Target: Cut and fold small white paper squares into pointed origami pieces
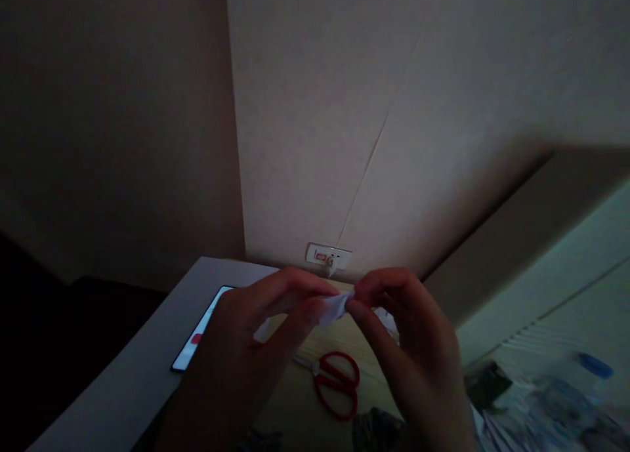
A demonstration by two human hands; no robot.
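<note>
A small piece of white paper point(333, 309), creased and narrow, is pinched between my two hands above the table. My left hand point(266, 327) grips its left end between thumb and forefinger. At the other end, the thumb and fingertips of my right hand point(408, 334) press together on it. Below and between the hands lie scissors point(337, 383) with red handles; their blades point left and are partly hidden behind my left hand. More white paper shows behind the fingers of my right hand.
A phone point(197, 347) with a lit screen lies left of my left hand on the white table edge point(128, 360). A wall socket point(329, 256) with a plug is behind. At lower right are a clear plastic bottle point(566, 393) with a blue cap and clutter.
</note>
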